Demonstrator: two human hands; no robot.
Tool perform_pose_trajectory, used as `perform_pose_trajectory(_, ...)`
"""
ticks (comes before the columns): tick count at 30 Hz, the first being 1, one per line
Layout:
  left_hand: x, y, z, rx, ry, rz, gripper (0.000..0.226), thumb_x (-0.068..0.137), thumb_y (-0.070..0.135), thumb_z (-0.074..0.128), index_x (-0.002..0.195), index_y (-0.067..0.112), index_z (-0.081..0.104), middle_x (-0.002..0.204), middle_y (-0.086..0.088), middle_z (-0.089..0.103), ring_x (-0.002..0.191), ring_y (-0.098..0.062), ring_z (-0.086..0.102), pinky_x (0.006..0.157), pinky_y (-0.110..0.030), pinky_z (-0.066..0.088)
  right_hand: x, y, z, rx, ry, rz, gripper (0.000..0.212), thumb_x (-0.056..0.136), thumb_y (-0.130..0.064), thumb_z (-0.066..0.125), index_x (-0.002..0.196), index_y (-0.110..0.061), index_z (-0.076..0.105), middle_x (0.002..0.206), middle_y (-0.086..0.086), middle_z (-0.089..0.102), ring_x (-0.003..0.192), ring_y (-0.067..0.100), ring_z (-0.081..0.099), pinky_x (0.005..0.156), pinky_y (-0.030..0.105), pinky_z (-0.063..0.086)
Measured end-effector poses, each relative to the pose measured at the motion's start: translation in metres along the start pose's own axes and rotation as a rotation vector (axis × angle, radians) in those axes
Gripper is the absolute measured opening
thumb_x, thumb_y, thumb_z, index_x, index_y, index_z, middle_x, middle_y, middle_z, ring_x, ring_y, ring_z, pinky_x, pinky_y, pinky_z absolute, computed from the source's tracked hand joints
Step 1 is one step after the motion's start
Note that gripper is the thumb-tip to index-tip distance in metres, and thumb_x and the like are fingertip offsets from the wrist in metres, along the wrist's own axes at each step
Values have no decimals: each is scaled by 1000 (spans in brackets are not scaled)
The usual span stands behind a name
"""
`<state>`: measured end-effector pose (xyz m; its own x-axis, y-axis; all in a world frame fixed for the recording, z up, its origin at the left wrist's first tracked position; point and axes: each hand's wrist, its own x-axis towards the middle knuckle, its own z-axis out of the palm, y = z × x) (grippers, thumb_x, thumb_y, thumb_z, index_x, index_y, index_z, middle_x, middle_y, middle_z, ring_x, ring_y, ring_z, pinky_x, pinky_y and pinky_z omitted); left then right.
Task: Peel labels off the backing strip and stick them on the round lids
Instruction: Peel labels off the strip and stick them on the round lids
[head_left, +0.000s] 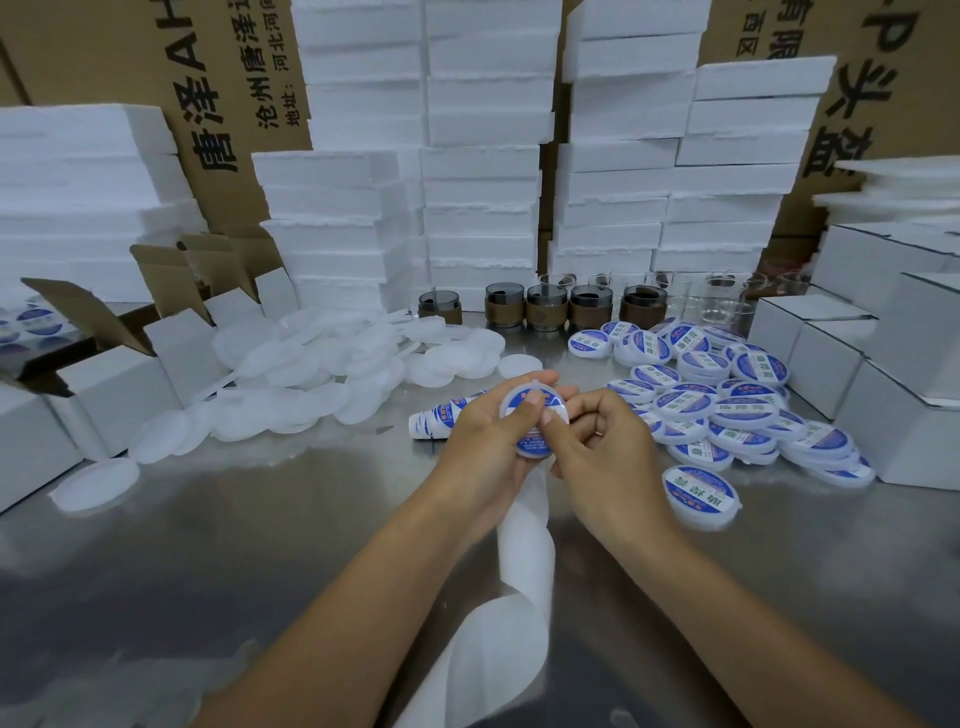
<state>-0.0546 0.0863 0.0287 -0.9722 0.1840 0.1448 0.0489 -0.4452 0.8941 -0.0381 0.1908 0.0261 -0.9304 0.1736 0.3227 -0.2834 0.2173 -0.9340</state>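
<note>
Stacked foam slabs stand behind glass cups, beside white cartons.

Dim, soft glare, wide-angle edge warping

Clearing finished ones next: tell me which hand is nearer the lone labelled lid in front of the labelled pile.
Right. The right hand sits just left of the lone labelled lid, not touching; the left hand is farther left, gripping another lid.

We note round lid, translucent white, tilted up, held in left hand. Right hand thumb on its blue-white label. Backing strip, white, twisted, trails toward us; label-bearing end lies left of hands. Plain lids heaped left, labelled lids heaped right.
</note>
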Motion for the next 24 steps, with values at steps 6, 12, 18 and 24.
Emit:
perform_pose_trajectory(6, -1, 0, 2, -28, 7, -29, 21, 98, 10, 43, 103, 13, 64, 101, -7, 73, 90, -19, 70, 72, -25, 57, -1, 2, 0, -63, -3, -109, 23, 88, -20, 61, 92, -27, 39, 58, 1, 57, 57, 17, 61, 58, 29, 49)
perform_pose_trajectory(12, -2, 3, 1, -40, -40, -69, 22, 99, 14, 41, 103, 11, 63, 96, -7, 74, 85, -17, 71, 72, -24, 57, 4, 8, -9, -241, -57, -206, 27, 86, -34, 59, 97, -27, 36, 51, -22, 54, 51, 0, 52, 48, 14, 36)
perform_pose_trajectory(18, -2, 2, -1, -55, -74, -53, 21, 89, 19, 50, 104, 11, 63, 104, -11, 72, 93, -22, 68, 77, -34, 55, 1, -4, -9, 384, -150, 135, 16, 86, -17, 63, 96, -15, 50, 69, 5, 71, 66, 12, 69, 53, 21, 52)
perform_pose_trajectory(24, -1, 5, -4, -48, -29, -29, 29, 74, 24, 61, 100, 12, 66, 101, -13, 71, 95, -23, 68, 75, -28, 56, 3, -6, -10, 405, -209, 155, 7, 85, -21, 63, 91, -18, 60, 76, 2, 74, 75, 13, 71, 68, 25, 56)
